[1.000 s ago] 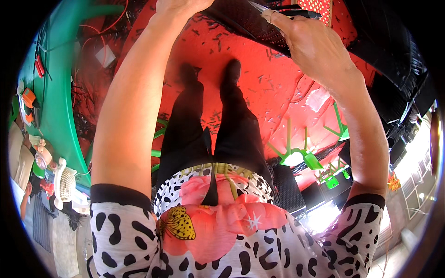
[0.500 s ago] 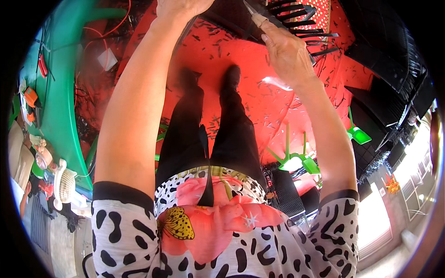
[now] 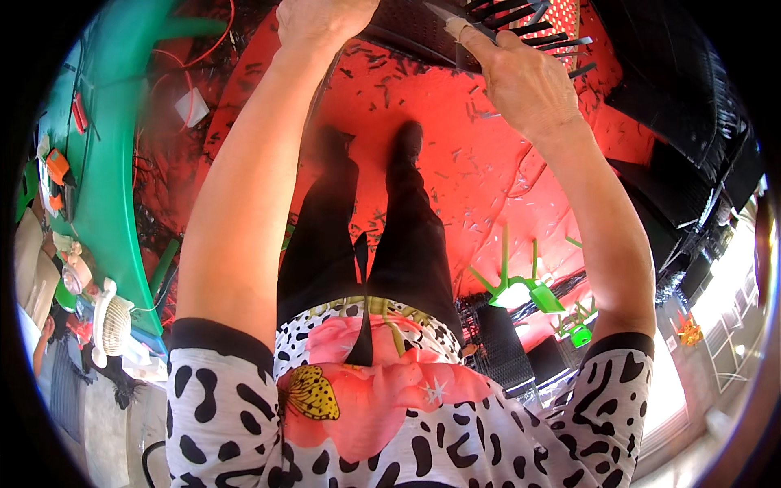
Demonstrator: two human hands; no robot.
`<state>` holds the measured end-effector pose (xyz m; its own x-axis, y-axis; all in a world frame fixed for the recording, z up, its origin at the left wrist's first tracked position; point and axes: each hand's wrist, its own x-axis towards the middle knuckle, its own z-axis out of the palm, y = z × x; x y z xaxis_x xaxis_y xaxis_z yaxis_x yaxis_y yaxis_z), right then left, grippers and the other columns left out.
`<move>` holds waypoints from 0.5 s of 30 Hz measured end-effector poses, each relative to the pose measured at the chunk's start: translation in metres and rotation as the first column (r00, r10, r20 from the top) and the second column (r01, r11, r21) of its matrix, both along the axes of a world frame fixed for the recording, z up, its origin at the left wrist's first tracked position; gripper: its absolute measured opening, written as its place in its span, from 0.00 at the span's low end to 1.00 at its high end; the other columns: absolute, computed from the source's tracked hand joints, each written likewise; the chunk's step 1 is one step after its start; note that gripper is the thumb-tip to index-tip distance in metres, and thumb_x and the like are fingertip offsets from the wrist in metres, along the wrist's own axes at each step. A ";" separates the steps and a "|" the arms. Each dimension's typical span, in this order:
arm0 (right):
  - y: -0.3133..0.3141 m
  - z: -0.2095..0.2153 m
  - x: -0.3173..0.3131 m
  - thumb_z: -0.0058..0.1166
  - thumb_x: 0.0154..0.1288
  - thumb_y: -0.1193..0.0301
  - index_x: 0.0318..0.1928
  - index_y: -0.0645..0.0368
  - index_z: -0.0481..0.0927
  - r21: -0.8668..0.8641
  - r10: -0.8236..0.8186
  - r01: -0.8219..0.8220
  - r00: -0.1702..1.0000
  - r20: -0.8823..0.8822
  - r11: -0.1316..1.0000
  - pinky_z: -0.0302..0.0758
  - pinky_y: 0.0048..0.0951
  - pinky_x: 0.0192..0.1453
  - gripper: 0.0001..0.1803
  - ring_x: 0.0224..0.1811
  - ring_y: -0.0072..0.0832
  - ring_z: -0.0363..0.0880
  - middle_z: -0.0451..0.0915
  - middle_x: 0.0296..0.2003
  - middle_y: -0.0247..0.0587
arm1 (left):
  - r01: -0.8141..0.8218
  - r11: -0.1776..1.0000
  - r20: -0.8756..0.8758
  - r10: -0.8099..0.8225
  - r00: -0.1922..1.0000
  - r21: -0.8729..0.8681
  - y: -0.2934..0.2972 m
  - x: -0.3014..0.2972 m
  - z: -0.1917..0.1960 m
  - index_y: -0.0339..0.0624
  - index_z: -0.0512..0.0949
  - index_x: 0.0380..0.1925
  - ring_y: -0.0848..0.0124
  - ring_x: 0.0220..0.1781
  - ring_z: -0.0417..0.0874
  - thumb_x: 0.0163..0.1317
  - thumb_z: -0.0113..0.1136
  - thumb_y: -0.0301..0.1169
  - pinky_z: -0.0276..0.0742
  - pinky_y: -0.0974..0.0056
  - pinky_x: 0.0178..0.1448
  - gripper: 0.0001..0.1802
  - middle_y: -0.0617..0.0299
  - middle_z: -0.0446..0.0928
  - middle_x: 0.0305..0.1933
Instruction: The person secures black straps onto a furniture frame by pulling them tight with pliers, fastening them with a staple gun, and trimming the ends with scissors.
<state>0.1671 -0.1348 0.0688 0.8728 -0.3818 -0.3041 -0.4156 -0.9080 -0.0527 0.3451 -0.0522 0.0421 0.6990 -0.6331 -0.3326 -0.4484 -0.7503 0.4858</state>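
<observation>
Across the top edge of the view lies a dark brown woven panel (image 3: 407,31), with several black strips (image 3: 553,39) sticking out at its right end. My right hand (image 3: 533,85) is closed around a knife (image 3: 442,11), its pointed metal blade aimed up and left over the panel. Light tape wraps my right index finger, which lies along the tool. At the panel's left end my left hand (image 3: 321,23) is curled closed; the picture's top edge cuts it off, so what its fingers hold is hidden.
Black scraps litter the red floor covering (image 3: 480,187) around my feet. A green table (image 3: 106,163) stands at the left with an orange-handled tool (image 3: 57,167). Green plastic stools (image 3: 525,293) are at the right, below dark woven pieces (image 3: 675,106).
My right hand has shifted a little right and down, and its index finger now stretches straighter along the knife. The left hand stays nearly in place. The view has shifted slightly.
</observation>
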 end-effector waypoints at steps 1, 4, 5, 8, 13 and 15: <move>-0.002 -0.003 0.002 0.43 0.61 0.74 0.58 0.40 0.66 0.052 -0.023 0.023 1.000 -0.001 0.998 0.74 0.41 0.31 0.24 0.28 0.44 0.76 0.73 0.29 0.46 | -0.023 1.000 0.017 0.023 1.000 -0.013 0.000 0.003 -0.002 0.36 0.68 0.50 0.56 0.44 0.77 0.52 0.59 0.54 0.72 0.58 0.45 0.35 0.48 0.76 0.42; -0.002 -0.034 -0.005 0.45 0.60 0.76 0.57 0.42 0.69 0.255 -0.154 0.093 0.960 0.234 0.962 0.76 0.35 0.39 0.23 0.33 0.40 0.78 0.77 0.37 0.46 | -0.052 0.998 0.031 0.053 0.998 -0.042 0.000 0.010 -0.005 0.36 0.68 0.50 0.56 0.42 0.78 0.51 0.59 0.55 0.73 0.57 0.43 0.36 0.48 0.77 0.40; 0.001 -0.035 0.000 0.45 0.60 0.76 0.57 0.42 0.69 0.261 -0.151 0.086 0.958 0.242 0.962 0.76 0.35 0.39 0.23 0.33 0.40 0.78 0.77 0.37 0.46 | -0.056 0.998 0.041 0.057 0.997 -0.038 0.002 0.012 -0.002 0.36 0.68 0.50 0.56 0.42 0.78 0.51 0.59 0.55 0.73 0.57 0.43 0.36 0.48 0.77 0.40; 0.015 -0.038 0.009 0.46 0.61 0.76 0.54 0.52 0.73 0.713 -0.488 0.135 0.813 0.317 0.688 0.70 0.24 0.53 0.19 0.48 0.27 0.76 0.75 0.50 0.42 | -0.048 0.995 0.113 0.057 0.992 -0.082 0.008 0.014 0.002 0.37 0.68 0.51 0.55 0.48 0.76 0.51 0.58 0.56 0.71 0.56 0.49 0.37 0.47 0.75 0.45; 0.009 -0.029 0.014 0.47 0.60 0.76 0.56 0.48 0.71 0.666 -0.449 0.157 0.844 0.294 0.729 0.74 0.28 0.48 0.22 0.44 0.32 0.78 0.77 0.45 0.44 | -0.089 0.996 0.044 0.090 0.995 -0.026 0.011 0.014 -0.001 0.37 0.68 0.51 0.54 0.49 0.75 0.51 0.59 0.55 0.70 0.56 0.51 0.37 0.47 0.75 0.46; -0.003 -0.008 0.021 0.47 0.58 0.75 0.58 0.39 0.67 0.016 0.058 -0.058 0.998 0.016 0.998 0.77 0.36 0.35 0.26 0.31 0.39 0.79 0.75 0.32 0.43 | -0.091 0.994 0.077 0.095 0.993 -0.052 0.013 0.017 -0.001 0.37 0.68 0.51 0.54 0.49 0.76 0.51 0.59 0.55 0.70 0.56 0.51 0.36 0.47 0.75 0.45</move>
